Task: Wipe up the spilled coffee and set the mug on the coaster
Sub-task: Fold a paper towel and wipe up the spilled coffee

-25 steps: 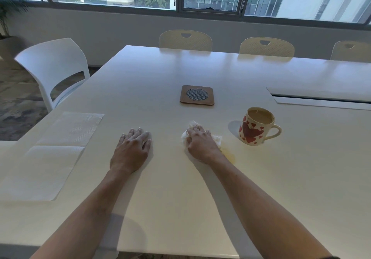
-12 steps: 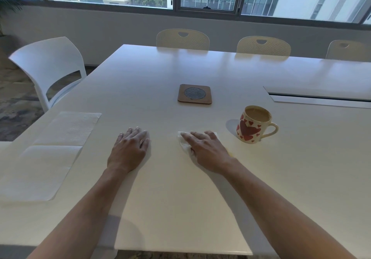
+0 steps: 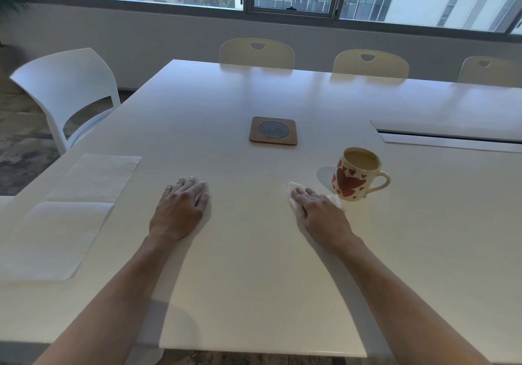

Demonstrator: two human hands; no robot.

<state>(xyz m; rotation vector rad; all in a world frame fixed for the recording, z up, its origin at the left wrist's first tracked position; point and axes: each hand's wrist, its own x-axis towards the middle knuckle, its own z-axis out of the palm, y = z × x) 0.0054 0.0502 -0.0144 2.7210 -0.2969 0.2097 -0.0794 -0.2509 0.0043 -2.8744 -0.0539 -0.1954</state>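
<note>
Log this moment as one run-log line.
phase: wiping | right hand: pressing tissue flat beside mug | left hand: flat on table | coaster: bare

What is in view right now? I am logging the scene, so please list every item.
mug: 1, cream with red hearts, holds coffee, on the table right of centre
coaster: 1, brown, mid-table, bare
tissue: 1, white, under the right hand
napkins: 2, white, left edge of the table
table: 1, white
chairs: 4, one white at left, three beige at the far side
left hand: flat on the table
right hand: pressing the tissue beside the mug
</note>
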